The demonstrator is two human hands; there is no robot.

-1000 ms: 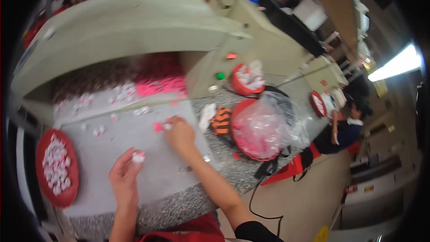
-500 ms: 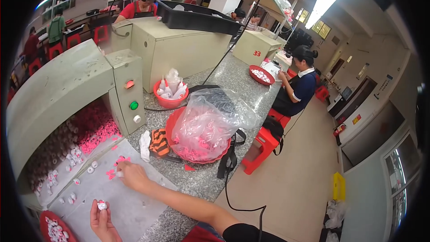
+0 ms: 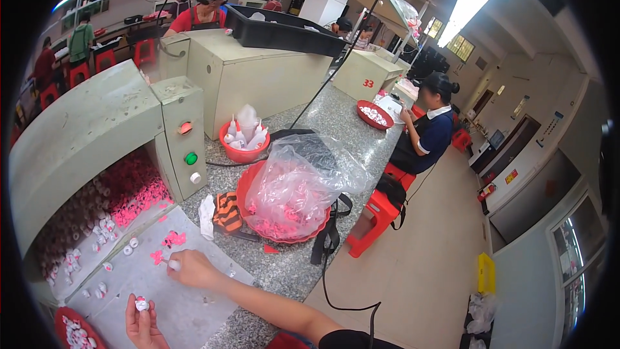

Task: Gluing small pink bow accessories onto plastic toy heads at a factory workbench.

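Between the fingers of my left hand (image 3: pixel 143 326) is a small white figurine (image 3: pixel 142 305) with a pinkish-red patch on top. My right hand (image 3: pixel 197 269) is closed around a small tool with a whitish rounded end (image 3: pixel 174 264) and a thin tip; most of it is hidden by the fingers. That tip reaches toward small pink pieces (image 3: pixel 157 257) lying on the white sheet (image 3: pixel 194 310). Another cluster of pink pieces (image 3: pixel 173 239) lies just beyond. Several white figurines (image 3: pixel 100 291) are scattered on the sheet to the left.
A beige machine (image 3: pixel 90 129) with a tunnel opening stands at left, heaps of pink and white pieces inside. Beyond my right hand are a red basin (image 3: pixel 284 236) under clear plastic, an orange-striped cloth (image 3: pixel 227 212) and a red tub (image 3: pixel 244 153) of white bottles. Co-workers sit farther off.
My right hand has drawn slightly back toward me, away from the farther pink cluster and beside the nearer pieces. My left hand still holds the figurine, a little lower in view.
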